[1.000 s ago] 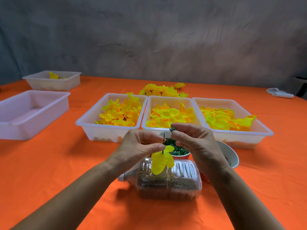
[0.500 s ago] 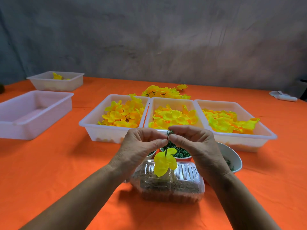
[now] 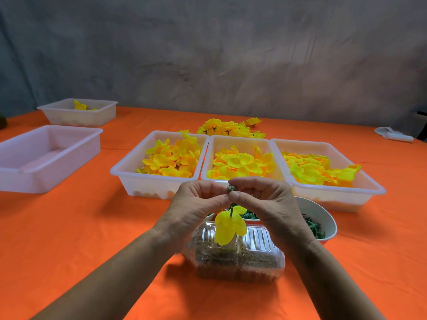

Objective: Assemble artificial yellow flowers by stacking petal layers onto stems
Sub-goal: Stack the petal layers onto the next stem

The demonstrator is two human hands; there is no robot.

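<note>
My left hand [image 3: 194, 209] pinches a thin dark stem [image 3: 231, 210] that carries a yellow petal layer [image 3: 227, 225] hanging below my fingers. My right hand [image 3: 265, 204] pinches a small green ring-shaped piece [image 3: 230, 188] at the top of that stem. Both hands meet fingertip to fingertip above a clear plastic bottle [image 3: 235, 252] lying on its side. Three white trays of yellow petals stand just behind: left tray [image 3: 129, 179], middle tray [image 3: 240, 140], right tray [image 3: 369, 185].
A pile of finished yellow flowers [image 3: 227, 128] lies behind the trays. A white bowl of green parts [image 3: 323, 218] sits to the right of my hands. An empty white tray [image 3: 46, 158] and a smaller tray [image 3: 78, 115] stand at the left on the orange table [image 3: 92, 239].
My hands have come together, and the right hand's green piece has dropped onto the top of the stem. The view has shifted slightly downward.
</note>
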